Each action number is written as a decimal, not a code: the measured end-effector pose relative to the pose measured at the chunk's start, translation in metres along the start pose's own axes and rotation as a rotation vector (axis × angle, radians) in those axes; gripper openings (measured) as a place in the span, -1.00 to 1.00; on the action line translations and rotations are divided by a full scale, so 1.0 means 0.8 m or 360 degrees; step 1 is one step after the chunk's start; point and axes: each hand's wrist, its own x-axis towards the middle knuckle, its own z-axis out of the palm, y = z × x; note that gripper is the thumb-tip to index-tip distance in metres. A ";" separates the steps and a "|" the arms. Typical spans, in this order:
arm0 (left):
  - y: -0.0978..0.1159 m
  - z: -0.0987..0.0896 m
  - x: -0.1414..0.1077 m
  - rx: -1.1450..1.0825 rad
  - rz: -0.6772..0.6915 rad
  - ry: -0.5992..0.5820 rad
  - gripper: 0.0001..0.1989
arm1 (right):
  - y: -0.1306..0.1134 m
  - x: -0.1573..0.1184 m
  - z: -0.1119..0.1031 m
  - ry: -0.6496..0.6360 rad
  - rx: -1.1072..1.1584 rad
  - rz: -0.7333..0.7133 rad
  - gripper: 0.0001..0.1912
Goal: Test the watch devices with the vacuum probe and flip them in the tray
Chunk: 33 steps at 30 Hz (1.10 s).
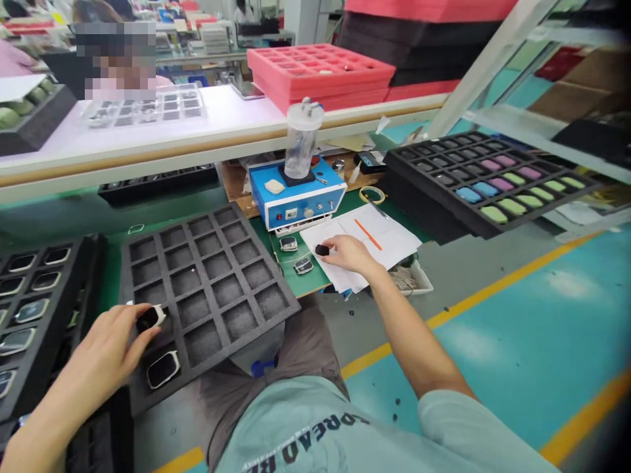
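My left hand (111, 338) grips a smartwatch case (156, 316) with a dark face and pale frame, at the left side of a black foam tray (210, 289) with square pockets. Another watch case (163, 370) sits in the tray's near-left pocket, just below that hand. Over white papers (389, 240), my right hand (349, 253) pinches a small black piece (322, 250) between thumb and fingertips; its exact kind is too small to tell. Two more watch cases, one farther (288, 244) and one nearer (303, 266), lie on the green mat left of my right hand.
A blue control box (298, 197) bears a clear canister (302, 141). Filled watch trays (29, 295) stand at left. At right, a black tray (486, 174) holds coloured pieces. An orange stick (368, 234) lies on the papers. Red foam trays (315, 75) sit on the shelf; a person (118, 59) is beyond.
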 end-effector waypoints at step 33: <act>0.302 0.167 0.218 0.0632 0.0413 -0.0727 -0.80 | -0.031 -0.038 0.057 0.0306 0.0667 -0.0089 -0.68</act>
